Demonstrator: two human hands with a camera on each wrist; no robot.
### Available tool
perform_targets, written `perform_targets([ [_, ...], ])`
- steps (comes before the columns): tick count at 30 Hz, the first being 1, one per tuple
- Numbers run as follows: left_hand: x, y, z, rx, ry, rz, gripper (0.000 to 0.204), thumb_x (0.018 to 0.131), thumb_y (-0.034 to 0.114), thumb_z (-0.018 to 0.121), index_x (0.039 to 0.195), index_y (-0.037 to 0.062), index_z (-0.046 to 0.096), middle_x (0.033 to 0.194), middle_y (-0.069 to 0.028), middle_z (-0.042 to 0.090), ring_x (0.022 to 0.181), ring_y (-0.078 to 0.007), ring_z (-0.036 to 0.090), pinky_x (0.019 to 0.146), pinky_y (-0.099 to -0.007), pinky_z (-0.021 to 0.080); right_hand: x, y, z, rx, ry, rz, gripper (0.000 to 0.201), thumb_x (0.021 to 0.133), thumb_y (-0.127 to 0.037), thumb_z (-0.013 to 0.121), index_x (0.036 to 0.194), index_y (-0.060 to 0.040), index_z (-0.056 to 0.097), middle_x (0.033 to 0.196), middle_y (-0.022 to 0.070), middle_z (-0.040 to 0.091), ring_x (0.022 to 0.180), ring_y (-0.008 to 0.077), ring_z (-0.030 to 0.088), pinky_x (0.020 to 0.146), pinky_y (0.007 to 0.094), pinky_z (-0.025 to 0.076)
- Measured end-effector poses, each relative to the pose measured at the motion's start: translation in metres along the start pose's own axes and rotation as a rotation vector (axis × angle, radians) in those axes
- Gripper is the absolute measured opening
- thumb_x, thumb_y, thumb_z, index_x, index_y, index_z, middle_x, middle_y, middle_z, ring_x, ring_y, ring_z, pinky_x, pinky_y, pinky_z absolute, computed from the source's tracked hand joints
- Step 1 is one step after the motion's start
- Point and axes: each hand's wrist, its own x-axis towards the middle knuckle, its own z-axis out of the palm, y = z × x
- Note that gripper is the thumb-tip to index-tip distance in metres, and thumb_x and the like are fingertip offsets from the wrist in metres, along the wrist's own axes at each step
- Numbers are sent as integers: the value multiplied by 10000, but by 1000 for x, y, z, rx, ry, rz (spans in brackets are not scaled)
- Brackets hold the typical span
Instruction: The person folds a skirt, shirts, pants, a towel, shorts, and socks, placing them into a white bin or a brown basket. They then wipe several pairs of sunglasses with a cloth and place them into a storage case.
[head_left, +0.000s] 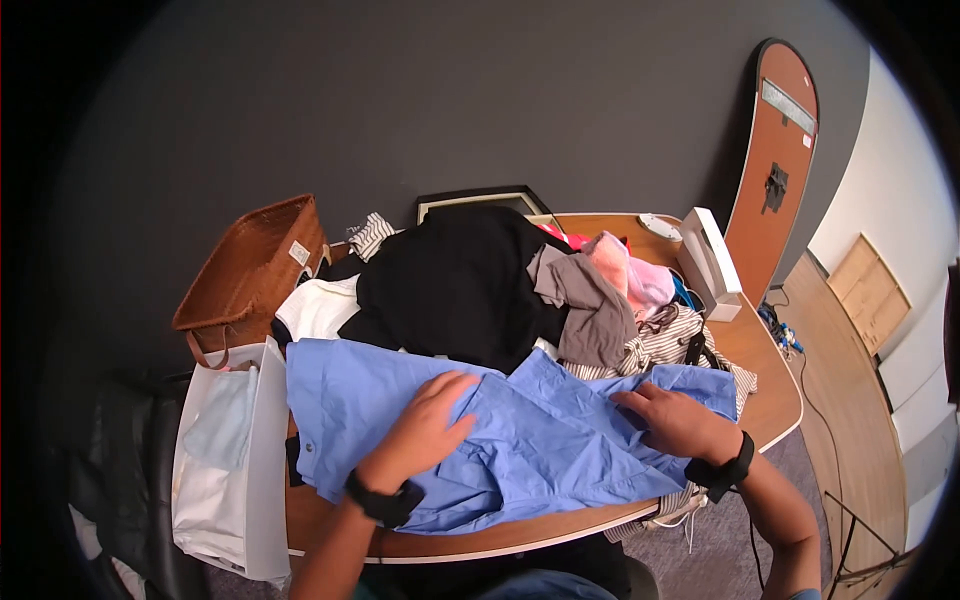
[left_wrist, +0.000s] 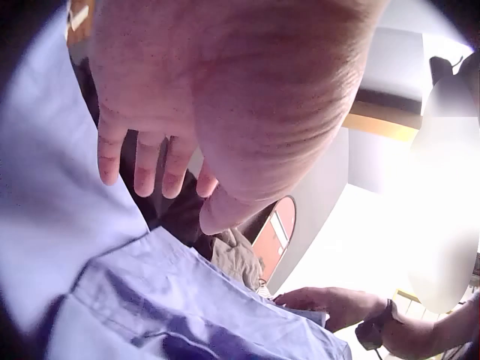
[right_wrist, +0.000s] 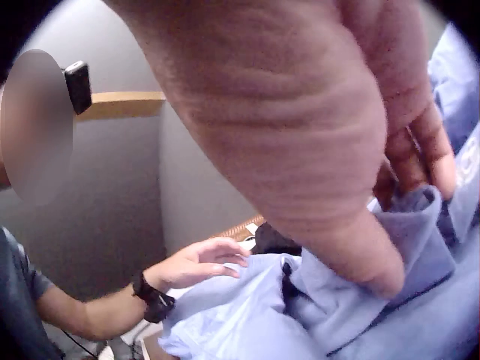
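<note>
A blue garment (head_left: 540, 440) of smooth cloth lies spread and wrinkled along the front of the table, a small button showing near its left end. Over its left half is my left hand (head_left: 428, 428), fingers extended and thumb apart; the left wrist view shows the palm (left_wrist: 225, 97) and fingers straight, holding nothing. Farther right, my right hand (head_left: 688, 422) pinches a fold of the same garment. In the right wrist view the folded cloth (right_wrist: 412, 225) sits between thumb and fingers.
Behind the garment rises a clothes pile with black cloth (head_left: 450, 280), a grey-brown piece (head_left: 590, 310) and striped cloth (head_left: 680, 340). A white box (head_left: 265, 480) holding folded cloth and a brown basket (head_left: 250, 265) stand left. Another white box (head_left: 712, 265) stands back right on the table (head_left: 775, 390).
</note>
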Motion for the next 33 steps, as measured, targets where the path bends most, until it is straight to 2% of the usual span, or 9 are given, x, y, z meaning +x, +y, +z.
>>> perform_targets([
  [4,35,-8,30,173,-97,90,331,816,125,660,1134,55,598,1106,-118,614,1081,-318,560,949,-374,430,14,13,-37,331,-125,-218,531,717,34,641,1231,-78,570,1023,130,628,929,291,645,789,371,521],
  [6,40,-15,29,153,-218,39,200,826,125,649,1014,60,625,961,-100,625,973,-298,585,875,-378,449,15,12,-71,449,-126,-94,451,724,69,622,1156,-56,618,985,96,658,905,204,639,778,336,519],
  [10,29,44,-30,-79,-21,39,60,846,40,616,885,3,589,856,-111,576,805,-265,575,731,-330,460,40,43,-104,437,147,-169,287,765,41,613,1037,-39,657,879,33,654,839,128,611,729,273,502],
  [13,-7,106,-83,-159,-190,61,28,827,24,643,821,8,620,833,-113,606,749,-252,604,677,-322,488,65,66,-123,701,267,11,160,831,9,605,973,-34,664,833,0,641,728,77,589,661,240,486],
  [16,-50,134,-89,-154,-484,476,95,837,109,694,893,32,682,882,-94,629,815,-234,644,708,-326,525,89,111,-125,755,515,178,153,822,-16,624,973,-3,647,757,10,598,681,97,592,609,247,482],
  [20,-81,129,-49,-558,-965,-28,192,883,189,668,990,31,646,977,-83,612,914,-258,618,817,-344,499,111,162,-84,601,671,357,138,817,-47,619,937,20,615,732,32,578,610,122,587,522,271,471],
  [22,-87,91,-50,-426,-863,-197,281,865,220,691,1045,19,615,1004,-109,606,969,-284,600,862,-356,477,108,162,-74,483,648,372,170,816,-61,620,962,24,601,743,45,582,614,134,590,529,274,478],
  [26,-71,41,-62,191,-123,-306,465,802,284,716,1125,-18,573,1131,-164,572,1069,-347,560,902,-405,456,94,170,-59,336,656,278,388,838,-170,665,1159,15,550,918,109,590,849,196,608,762,340,509],
  [33,-70,-20,-22,580,-90,-288,451,761,204,688,1157,22,572,1146,-139,563,1078,-340,542,938,-489,416,30,86,-63,344,453,343,700,833,-310,744,1363,5,412,1191,208,573,1041,283,592,901,390,489],
])
